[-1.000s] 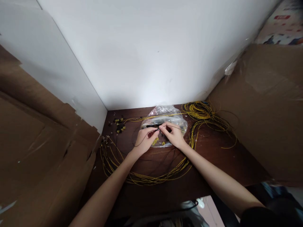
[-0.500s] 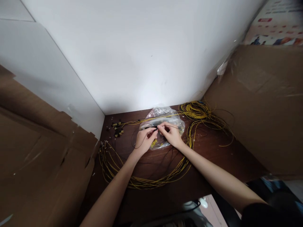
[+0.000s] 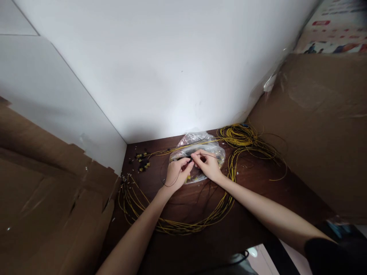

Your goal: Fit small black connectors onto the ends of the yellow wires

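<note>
My left hand point(image 3: 175, 175) pinches a small black piece, perhaps a connector, between thumb and fingers. Right beside it, my right hand point(image 3: 208, 165) has thumb and index fingertip closed on a thin dark wire point(image 3: 210, 154) at that same black piece. The fingertips of both hands almost touch, and they partly hide the piece. A loop of thin dark wire hangs around my left wrist. Beneath the hands lies a clear plastic bag point(image 3: 197, 138) with small yellow parts point(image 3: 192, 178) in it.
A long bundle of yellow and black wires point(image 3: 186, 227) curves along the dark brown table point(image 3: 258, 198). Coiled yellow wires point(image 3: 237, 134) lie at the back right. Small yellow-black connectors point(image 3: 142, 162) sit at the left. Cardboard point(image 3: 323, 133) and a white wall point(image 3: 172, 68) enclose the table.
The view has shifted slightly. Both hands stay together at the black piece, with the left fingers moved a little around it.
</note>
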Demonstrator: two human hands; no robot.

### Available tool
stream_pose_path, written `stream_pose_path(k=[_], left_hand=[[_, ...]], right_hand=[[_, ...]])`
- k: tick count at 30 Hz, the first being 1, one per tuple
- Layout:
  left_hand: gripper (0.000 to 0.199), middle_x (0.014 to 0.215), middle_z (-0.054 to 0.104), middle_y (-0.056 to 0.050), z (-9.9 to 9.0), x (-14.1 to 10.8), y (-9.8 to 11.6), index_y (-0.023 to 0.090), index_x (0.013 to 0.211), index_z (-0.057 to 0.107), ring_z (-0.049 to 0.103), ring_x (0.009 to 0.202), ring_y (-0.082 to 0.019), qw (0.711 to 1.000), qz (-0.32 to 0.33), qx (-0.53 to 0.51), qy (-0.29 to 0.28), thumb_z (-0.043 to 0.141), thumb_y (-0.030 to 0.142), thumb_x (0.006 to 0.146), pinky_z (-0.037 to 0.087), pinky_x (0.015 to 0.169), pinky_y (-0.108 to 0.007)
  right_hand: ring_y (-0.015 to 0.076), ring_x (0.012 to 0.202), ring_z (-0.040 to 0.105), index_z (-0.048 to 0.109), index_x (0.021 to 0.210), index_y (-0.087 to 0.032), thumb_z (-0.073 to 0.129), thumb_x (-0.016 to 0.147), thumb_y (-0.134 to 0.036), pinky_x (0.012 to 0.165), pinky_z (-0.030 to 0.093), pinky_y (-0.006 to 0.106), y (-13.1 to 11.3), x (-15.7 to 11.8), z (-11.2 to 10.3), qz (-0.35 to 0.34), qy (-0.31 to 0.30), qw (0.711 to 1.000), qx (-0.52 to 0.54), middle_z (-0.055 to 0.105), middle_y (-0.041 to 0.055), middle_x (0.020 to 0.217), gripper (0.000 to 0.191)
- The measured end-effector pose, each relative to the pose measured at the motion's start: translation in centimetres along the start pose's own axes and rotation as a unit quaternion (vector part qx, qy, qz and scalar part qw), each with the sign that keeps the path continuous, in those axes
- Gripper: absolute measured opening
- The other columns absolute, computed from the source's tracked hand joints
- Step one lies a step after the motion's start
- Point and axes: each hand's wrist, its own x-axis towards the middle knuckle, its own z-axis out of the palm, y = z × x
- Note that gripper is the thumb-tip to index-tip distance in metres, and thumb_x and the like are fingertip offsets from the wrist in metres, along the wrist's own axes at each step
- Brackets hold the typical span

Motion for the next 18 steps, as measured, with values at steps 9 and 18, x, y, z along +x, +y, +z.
stream_pose_path(k=[9, 18], left_hand=[[0.028, 0.051, 0.057, 0.001, -0.21, -0.17, 0.30, 0.014, 0.085, 0.067, 0.053, 0.047, -0.009, 0.998, -0.006, -0.069, 0.010, 0.050, 0.036, 0.084, 0.039, 0.050, -0.018], [0.028, 0.052, 0.058, 0.000, -0.39, -0.20, 0.24, 0.013, 0.083, 0.068, 0.053, 0.049, -0.010, 0.996, -0.009, -0.092, 0.013, 0.052, 0.036, 0.083, 0.040, 0.051, -0.019]], right_hand=[[0.0104, 0.048, 0.048, 0.057, 0.073, -0.018, 0.050, 0.086, -0.040, 0.049, 0.038, 0.021, 0.00, -0.13, -0.29, 0.016, -0.018, 0.999, 0.028, 0.054, -0.0021, 0.053, 0.027], [0.0098, 0.049, 0.053, 0.054, 0.075, -0.018, 0.051, 0.084, -0.043, 0.050, 0.042, 0.021, 0.01, -0.08, -0.17, 0.052, -0.012, 0.989, 0.141, 0.056, -0.0016, 0.059, 0.027]])
